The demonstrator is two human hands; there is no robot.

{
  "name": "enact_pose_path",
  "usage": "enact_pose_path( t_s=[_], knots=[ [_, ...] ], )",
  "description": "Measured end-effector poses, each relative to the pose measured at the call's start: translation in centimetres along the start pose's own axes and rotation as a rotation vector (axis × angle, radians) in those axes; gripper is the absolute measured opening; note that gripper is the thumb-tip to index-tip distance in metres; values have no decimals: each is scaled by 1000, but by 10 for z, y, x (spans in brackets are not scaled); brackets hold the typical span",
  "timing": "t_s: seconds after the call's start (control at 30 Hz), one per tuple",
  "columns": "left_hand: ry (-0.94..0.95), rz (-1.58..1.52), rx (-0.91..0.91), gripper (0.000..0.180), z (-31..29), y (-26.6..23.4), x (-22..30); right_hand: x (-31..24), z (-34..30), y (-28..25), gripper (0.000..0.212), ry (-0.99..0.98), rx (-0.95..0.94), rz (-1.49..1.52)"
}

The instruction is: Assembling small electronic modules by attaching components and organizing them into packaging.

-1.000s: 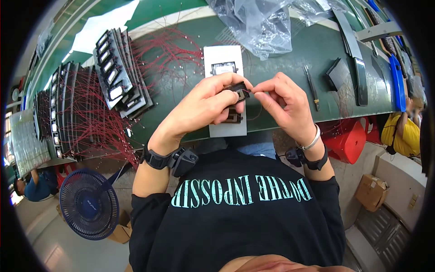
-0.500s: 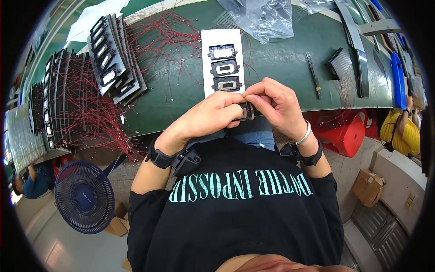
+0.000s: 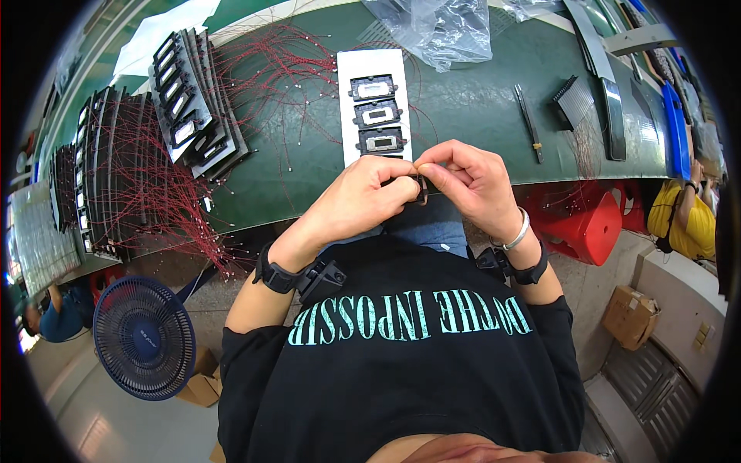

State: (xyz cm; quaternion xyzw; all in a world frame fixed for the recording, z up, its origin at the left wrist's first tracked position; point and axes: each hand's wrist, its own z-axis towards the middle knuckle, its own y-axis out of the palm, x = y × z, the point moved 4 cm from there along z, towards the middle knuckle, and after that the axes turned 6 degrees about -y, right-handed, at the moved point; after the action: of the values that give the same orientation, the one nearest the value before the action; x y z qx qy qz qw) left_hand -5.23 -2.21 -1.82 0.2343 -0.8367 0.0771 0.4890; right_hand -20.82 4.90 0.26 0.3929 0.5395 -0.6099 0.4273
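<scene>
At the near edge of the bench, my left hand is closed round a small black rectangular part, mostly hidden by the fingers. My right hand meets it there, thumb and forefinger pinched together at the part's far end; what they pinch is too small to make out. Just beyond my hands lies a white strip. On it sits a column of black rectangular frames with pale centres, and my left hand covers its near end.
Stacked black panels with tangled red wires fill the left of the green bench. Tweezers, a finned black part and a clear plastic bag lie beyond. A red stool stands below; another person is at far right.
The part in my left hand has tilted and now shows more edge-on. Both hands stay together with small finger shifts. The bench view has slid slightly left.
</scene>
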Motion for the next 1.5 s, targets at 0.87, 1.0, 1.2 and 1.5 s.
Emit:
enact_pose_path(
  t_s=[0.87,1.0,1.2,1.5],
  knots=[
    [40,4,69,22,-3,0,2,-4,-4,3,9,-4,29,-6],
    [60,-17,77,21,-3,-3,4,-11,-7,3,8,-164,91,-124],
    [57,-41,97,21,-4,-3,6,-7,-5,4,7,-146,131,-117],
    [79,-30,93,17,-4,-5,5,8,-16,11,10,-17,152,45]
  ],
)
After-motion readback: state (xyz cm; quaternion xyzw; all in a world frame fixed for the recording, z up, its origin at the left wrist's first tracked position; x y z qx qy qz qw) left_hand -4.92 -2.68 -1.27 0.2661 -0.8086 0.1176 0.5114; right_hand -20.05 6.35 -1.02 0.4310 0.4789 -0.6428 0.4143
